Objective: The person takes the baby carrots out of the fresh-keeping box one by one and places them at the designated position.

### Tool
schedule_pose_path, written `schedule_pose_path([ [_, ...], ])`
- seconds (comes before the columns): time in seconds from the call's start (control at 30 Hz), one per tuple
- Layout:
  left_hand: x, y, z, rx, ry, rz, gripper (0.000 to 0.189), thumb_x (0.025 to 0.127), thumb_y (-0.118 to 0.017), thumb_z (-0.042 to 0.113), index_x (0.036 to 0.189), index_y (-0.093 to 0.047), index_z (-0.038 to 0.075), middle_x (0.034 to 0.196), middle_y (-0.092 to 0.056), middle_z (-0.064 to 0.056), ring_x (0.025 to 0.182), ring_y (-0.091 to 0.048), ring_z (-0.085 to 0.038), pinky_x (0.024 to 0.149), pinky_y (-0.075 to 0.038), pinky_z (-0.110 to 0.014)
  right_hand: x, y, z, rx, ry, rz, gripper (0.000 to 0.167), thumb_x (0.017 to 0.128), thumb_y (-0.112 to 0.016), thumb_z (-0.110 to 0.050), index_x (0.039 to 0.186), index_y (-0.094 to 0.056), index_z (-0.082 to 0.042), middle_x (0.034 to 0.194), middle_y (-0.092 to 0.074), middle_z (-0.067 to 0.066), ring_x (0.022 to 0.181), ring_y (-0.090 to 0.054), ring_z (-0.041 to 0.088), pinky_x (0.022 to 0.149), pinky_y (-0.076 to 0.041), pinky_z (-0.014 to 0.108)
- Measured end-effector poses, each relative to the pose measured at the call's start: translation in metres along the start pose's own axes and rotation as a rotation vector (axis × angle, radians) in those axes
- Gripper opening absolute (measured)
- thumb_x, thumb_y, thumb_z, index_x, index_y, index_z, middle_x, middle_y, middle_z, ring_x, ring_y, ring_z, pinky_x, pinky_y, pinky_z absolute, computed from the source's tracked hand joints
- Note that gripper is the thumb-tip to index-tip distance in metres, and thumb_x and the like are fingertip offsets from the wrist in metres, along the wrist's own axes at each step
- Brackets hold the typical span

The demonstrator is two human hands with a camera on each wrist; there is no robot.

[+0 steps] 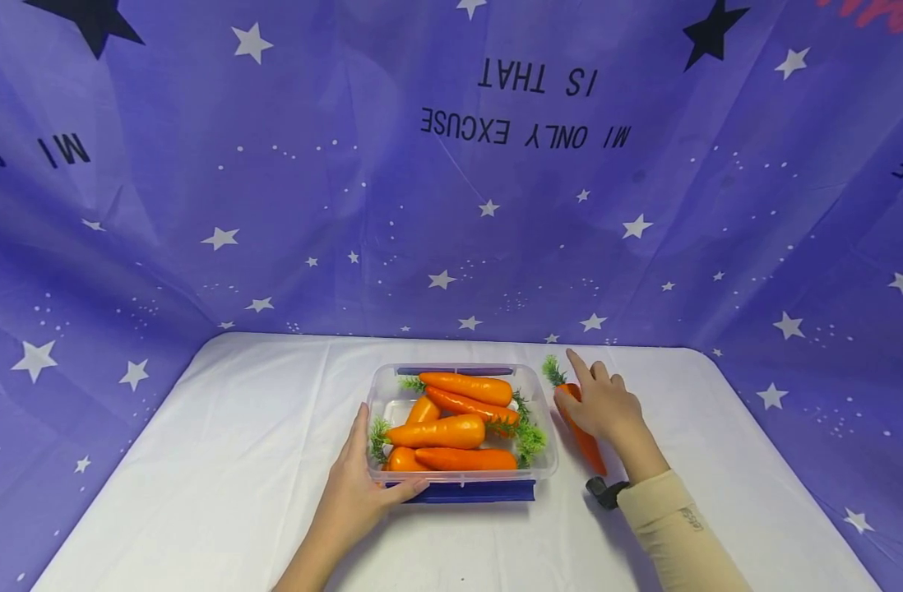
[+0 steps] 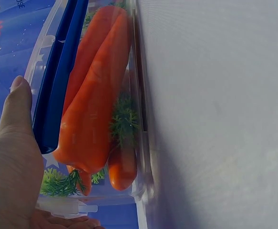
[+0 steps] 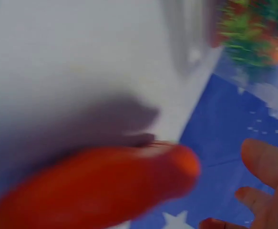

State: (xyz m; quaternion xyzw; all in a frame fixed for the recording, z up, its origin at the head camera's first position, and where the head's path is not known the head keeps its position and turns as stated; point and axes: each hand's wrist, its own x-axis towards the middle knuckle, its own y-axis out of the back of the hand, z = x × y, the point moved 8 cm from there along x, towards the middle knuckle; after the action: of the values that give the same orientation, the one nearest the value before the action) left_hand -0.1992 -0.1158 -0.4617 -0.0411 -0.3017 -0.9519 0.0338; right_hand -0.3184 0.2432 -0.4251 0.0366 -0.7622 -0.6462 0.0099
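Note:
A clear plastic box (image 1: 551,460) with blue latch flaps stands on the table, holding several orange carrots (image 1: 437,432) with green leafy tops. My left hand (image 1: 354,493) grips its near left corner, thumb along the front and fingers at the left side; in the left wrist view the thumb lies beside the blue flap (image 2: 57,90). To the right of the box, a single carrot (image 1: 589,448) lies on the cloth, leafy end away from me. Over its upper part is my right hand (image 1: 607,403), index finger extended. In the right wrist view, its fingers (image 3: 262,162) are apart from the blurred carrot (image 3: 96,186).
White cloth (image 1: 229,444) covers the table. A purple star-printed curtain (image 1: 392,214) hangs behind it and along both sides. A small black device (image 1: 605,493) sits at my right wrist, close to the lone carrot's tip.

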Motion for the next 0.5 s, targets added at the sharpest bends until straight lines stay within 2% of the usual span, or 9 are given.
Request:
schedule_pose_path([
  [0.27,0.0,0.0,0.0,-0.002,0.001,-0.002,0.138,0.061,-0.081,0.07,0.161,-0.002,0.016,0.166,-0.015,-0.017,0.15,-0.024,-0.039,0.118,-0.028,-0.059,-0.012,0.041,-0.036,0.05,0.121,0.141,0.07,0.099,-0.049,-0.054,0.159,-0.02,-0.032,0.13,-0.051,0.016,0.101,-0.053,0.038,0.064,-0.051,0.048],
  [0.37,0.0,0.0,0.0,0.0,0.004,-0.002,0.139,0.061,-0.081,0.07,0.161,-0.002,0.017,0.166,-0.015,-0.017,0.15,-0.024,-0.039,0.118,-0.028,-0.059,-0.018,0.05,-0.057,0.061,0.177,0.151,0.07,0.099,-0.05,-0.054,0.159,-0.02,-0.036,0.131,-0.051,0.015,0.102,-0.053,0.037,0.065,-0.052,0.046],
  [0.5,0.0,0.0,0.0,0.01,0.008,-0.007,0.139,0.061,-0.081,0.071,0.161,-0.001,0.017,0.166,-0.015,-0.017,0.15,-0.024,-0.04,0.118,-0.028,-0.059,-0.028,0.057,-0.085,0.061,0.257,0.15,0.07,0.098,-0.053,-0.053,0.158,-0.021,-0.037,0.14,-0.048,0.017,0.111,-0.055,0.04,0.074,-0.056,0.052],
])
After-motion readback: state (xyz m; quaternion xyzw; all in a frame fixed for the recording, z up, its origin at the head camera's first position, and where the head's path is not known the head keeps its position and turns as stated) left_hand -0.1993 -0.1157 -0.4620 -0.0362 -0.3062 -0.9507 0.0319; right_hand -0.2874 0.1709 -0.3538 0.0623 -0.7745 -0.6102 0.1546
